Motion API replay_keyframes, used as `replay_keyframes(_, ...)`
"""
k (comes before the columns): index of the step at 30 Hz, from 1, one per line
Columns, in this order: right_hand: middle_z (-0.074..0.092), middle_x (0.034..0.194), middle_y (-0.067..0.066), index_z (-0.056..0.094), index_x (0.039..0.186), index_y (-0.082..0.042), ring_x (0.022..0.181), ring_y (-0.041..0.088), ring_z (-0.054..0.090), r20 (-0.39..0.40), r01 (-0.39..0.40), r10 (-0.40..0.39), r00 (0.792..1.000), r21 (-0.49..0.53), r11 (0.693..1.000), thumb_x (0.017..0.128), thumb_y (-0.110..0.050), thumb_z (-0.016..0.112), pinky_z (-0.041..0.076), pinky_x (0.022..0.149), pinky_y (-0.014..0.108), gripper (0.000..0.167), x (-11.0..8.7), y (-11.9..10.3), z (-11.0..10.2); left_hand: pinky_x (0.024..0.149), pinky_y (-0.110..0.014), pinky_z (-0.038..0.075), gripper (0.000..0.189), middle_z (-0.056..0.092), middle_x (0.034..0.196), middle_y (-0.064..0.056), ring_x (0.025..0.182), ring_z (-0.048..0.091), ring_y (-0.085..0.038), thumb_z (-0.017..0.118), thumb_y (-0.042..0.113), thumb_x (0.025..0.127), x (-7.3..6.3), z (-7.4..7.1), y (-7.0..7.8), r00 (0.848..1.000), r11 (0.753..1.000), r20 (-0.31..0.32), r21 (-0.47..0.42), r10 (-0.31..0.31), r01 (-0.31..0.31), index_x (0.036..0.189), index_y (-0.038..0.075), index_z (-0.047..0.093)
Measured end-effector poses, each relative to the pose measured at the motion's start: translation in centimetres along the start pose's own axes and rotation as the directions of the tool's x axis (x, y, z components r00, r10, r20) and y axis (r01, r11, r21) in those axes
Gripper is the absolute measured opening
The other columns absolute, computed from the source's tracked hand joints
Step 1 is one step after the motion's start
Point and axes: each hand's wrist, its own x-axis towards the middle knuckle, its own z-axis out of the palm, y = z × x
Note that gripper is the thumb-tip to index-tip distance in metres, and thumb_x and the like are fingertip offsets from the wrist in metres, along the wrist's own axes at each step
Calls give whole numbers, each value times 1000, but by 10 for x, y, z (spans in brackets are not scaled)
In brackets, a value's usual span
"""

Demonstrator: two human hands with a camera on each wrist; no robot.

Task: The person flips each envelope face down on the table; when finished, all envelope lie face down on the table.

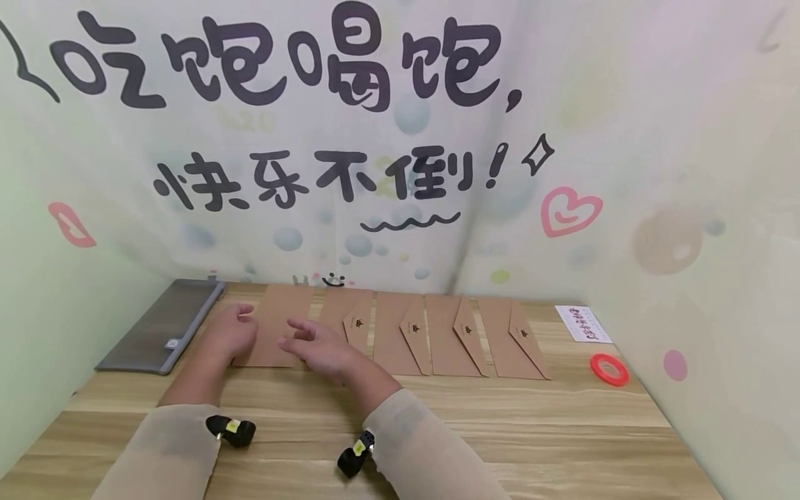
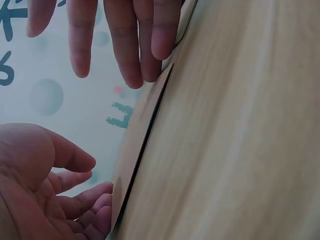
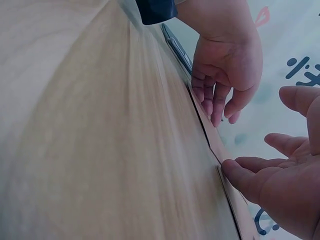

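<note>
A plain brown envelope (image 1: pixel 273 326) lies flat at the left end of a row, no flap showing on its upper face. My left hand (image 1: pixel 232 333) is at its left edge, fingers loosely bent and holding nothing. By its right side is my right hand (image 1: pixel 321 351), with relaxed, spread fingers over the gap to the neighbouring envelope (image 1: pixel 357 316). In the right wrist view, the right hand's (image 3: pixel 285 172) fingertips are at the envelope edge; whether they touch it I cannot tell. Both palms face each other across the envelope in the left wrist view.
More brown envelopes (image 1: pixel 390 333) with pointed flaps and small crown prints continue rightward. A grey zip pouch (image 1: pixel 150 333) lies at the far left. On the right are a printed white card (image 1: pixel 582 324) and a red tape ring (image 1: pixel 609 356). A printed curtain (image 1: pixel 375 257) hangs behind the wooden table (image 1: pixel 531 430).
</note>
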Motion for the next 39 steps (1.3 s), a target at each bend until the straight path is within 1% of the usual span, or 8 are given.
replay_keyframes(7, 56, 161, 10, 54, 158, -24, 135, 24, 63, 6, 11, -11, 1000, 4, 1000, 103, -44, 69, 55, 111, 47, 61, 2, 1, -4, 122, -64, 38, 62, 48, 158, -34, 146, 45, -53, 41, 23, 104, -3, 0, 7, 1000, 1000, 18, 21, 1, -1, 159, -6, 38)
replay_keyframes(11, 63, 153, 6, 58, 154, -24, 120, 22, 69, -42, 26, -26, 999, 14, 1000, 104, -42, 68, 59, 103, 45, 55, 4, 1, -14, 126, -63, 34, 63, 42, 165, -29, 153, 39, -50, 42, 24, 105, -1, 8, 14, 1000, 993, -13, -116, -3, 2, 163, -1, 37)
replay_keyframes(13, 65, 149, 5, 59, 153, -24, 112, 25, 71, -70, 33, -32, 997, 17, 999, 105, -40, 67, 61, 97, 44, 52, 3, 1, -22, 128, -58, 34, 61, 44, 165, -26, 154, 40, -45, 44, 22, 105, -1, 16, 20, 999, 968, -49, -253, -8, -5, 163, 1, 39)
replay_keyframes(16, 65, 148, 9, 57, 154, -17, 116, 33, 70, -95, 53, -47, 994, 61, 997, 106, -34, 66, 62, 96, 45, 51, -1, 3, -35, 126, -51, 38, 56, 47, 163, -22, 151, 44, -38, 49, 18, 108, 0, 31, 34, 997, 891, -80, -453, -24, -15, 162, 2, 41)
replay_keyframes(19, 63, 152, 14, 55, 155, -14, 128, 36, 66, -118, 58, -46, 992, 97, 994, 107, -30, 64, 60, 102, 47, 51, -6, 5, -52, 126, -47, 40, 54, 47, 163, -19, 150, 44, -34, 50, 17, 110, -1, 42, 50, 997, 824, -69, -566, -40, -6, 161, 4, 42)
replay_keyframes(28, 61, 155, 11, 55, 155, -17, 130, 37, 66, -200, 15, 3, 980, 85, 996, 109, -33, 58, 55, 112, 50, 49, -18, 21, -97, 128, -48, 38, 50, 48, 161, -20, 149, 45, -34, 50, 13, 110, -8, 68, 88, 999, 757, -30, -652, 17, -33, 158, 2, 45)
replay_keyframes(31, 59, 157, 13, 53, 157, -14, 128, 39, 66, -213, 20, 0, 977, 92, 996, 110, -31, 58, 54, 113, 53, 50, -18, 27, -106, 128, -49, 38, 49, 50, 159, -19, 149, 45, -34, 52, 14, 109, -8, 75, 94, 999, 766, -31, -641, 39, -50, 156, 2, 48)
replay_keyframes(39, 55, 161, 16, 50, 158, -6, 125, 35, 66, -221, 33, -5, 975, 120, 992, 108, -27, 61, 60, 101, 41, 55, -15, 37, -109, 132, -52, 32, 54, 48, 163, -19, 155, 42, -37, 54, 17, 106, -10, 78, 88, 998, 844, 14, -535, 60, -43, 158, 3, 46)
